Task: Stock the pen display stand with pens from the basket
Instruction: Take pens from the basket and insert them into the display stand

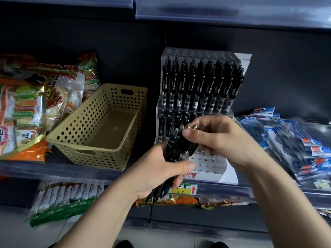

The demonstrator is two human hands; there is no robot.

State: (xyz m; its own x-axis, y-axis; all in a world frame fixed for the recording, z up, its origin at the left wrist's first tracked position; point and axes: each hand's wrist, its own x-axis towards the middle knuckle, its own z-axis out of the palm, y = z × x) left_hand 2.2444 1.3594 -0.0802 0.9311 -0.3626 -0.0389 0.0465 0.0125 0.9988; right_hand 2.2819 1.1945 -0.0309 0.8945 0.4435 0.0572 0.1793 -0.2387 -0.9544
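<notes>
Head view: both hands [188, 151] grip black pens [176, 149].

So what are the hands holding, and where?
The left hand grips a bundle of black pens around their middle. The right hand pinches the top end of one pen.

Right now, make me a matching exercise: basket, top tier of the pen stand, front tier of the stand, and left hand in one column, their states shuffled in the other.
1. basket
2. top tier
3. front tier
4. left hand

a. open holes showing
b. grips a bundle of black pens
c. holds no pens
d. packed with black pens

Pairs: 1-c, 2-d, 3-a, 4-b
</notes>
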